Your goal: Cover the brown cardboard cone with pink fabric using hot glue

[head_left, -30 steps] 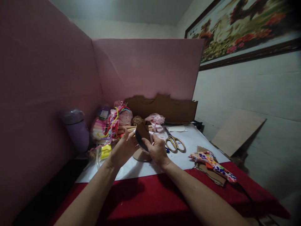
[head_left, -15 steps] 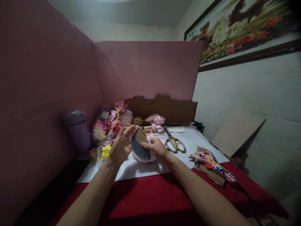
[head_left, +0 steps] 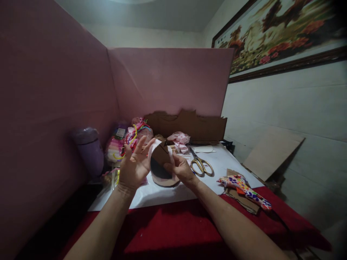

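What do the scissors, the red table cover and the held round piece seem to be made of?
Scissors: probably metal, from the handles' golden shine. Table cover: likely fabric, matte and soft-looking. Held round piece: probably cardboard, dull, brown and flat; its pale edging: cloth or paper.

No legible text (label [head_left: 120, 133] too small).

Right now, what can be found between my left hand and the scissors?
In between, the head view shows the rounded brown piece, held by your right hand.
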Tool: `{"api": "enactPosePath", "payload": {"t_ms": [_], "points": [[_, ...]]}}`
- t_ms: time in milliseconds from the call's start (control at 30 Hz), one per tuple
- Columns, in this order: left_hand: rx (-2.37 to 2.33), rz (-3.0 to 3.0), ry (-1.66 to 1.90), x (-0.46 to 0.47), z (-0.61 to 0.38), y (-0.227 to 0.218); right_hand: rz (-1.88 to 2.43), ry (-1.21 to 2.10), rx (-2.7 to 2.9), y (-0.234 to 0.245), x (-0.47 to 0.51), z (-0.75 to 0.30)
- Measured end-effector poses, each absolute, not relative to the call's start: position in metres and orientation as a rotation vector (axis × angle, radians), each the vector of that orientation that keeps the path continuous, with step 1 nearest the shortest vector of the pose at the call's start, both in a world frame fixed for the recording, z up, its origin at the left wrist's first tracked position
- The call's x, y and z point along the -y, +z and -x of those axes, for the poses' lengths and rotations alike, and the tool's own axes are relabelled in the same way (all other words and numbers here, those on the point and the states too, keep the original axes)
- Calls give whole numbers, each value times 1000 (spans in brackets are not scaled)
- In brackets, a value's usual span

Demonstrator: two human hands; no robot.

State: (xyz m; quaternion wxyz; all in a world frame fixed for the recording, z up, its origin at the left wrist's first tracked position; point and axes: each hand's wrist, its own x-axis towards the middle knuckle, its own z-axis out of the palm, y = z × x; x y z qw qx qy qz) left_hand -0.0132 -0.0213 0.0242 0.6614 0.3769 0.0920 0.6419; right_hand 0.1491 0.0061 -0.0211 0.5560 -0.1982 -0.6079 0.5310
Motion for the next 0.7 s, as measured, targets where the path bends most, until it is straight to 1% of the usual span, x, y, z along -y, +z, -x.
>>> {"api": "enactPosePath", "payload": {"t_ms": [67, 133, 233, 433, 567, 700], "points": [[-241, -852, 1493, 20, 14, 23, 377, 1327, 1445, -17, -1, -149], [-401, -887, 1477, 17, 12, 17, 366, 1350, 1484, -16, 1, -148], [-597, -952, 1353, 14, 5, 6, 425, 1257, 1548, -20, -1, -146], [-440, -884, 1302, 18, -2, 7, 569, 972, 1606, -27, -6, -148], [-337, -877, 1234, 16, 0, 6, 615, 971, 1612, -23, -3, -149], [-368, -973, 1320, 16, 0, 4, 669, 976, 1638, -21, 0, -148]]}}
